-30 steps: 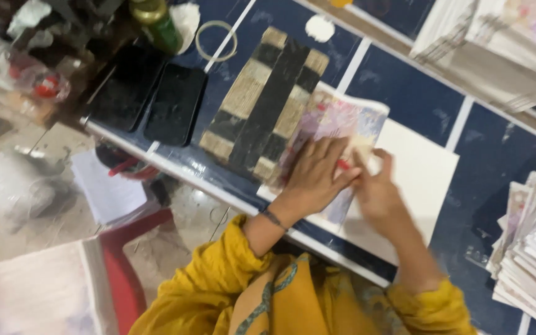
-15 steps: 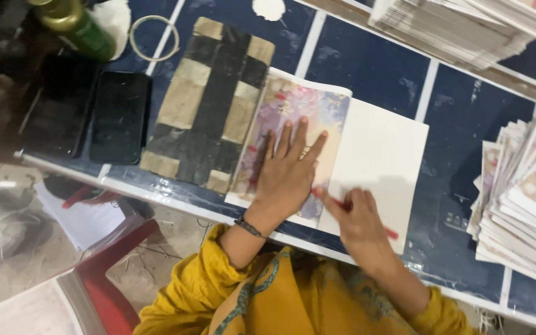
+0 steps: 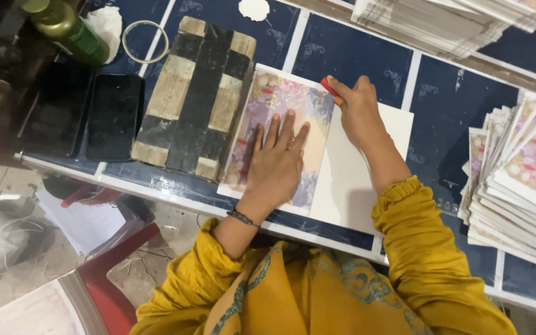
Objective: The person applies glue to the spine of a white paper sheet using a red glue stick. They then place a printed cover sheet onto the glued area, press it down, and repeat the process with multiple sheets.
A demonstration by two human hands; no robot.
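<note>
Pressing flat, fingers spread, the left hand pins the floral printed card beside the taped wooden block. If it eases off, the card could skid crooked. At the card's top right corner, the right hand pinches a red tool.

Card on table, wooden block left, phone further left, card stack right
</note>
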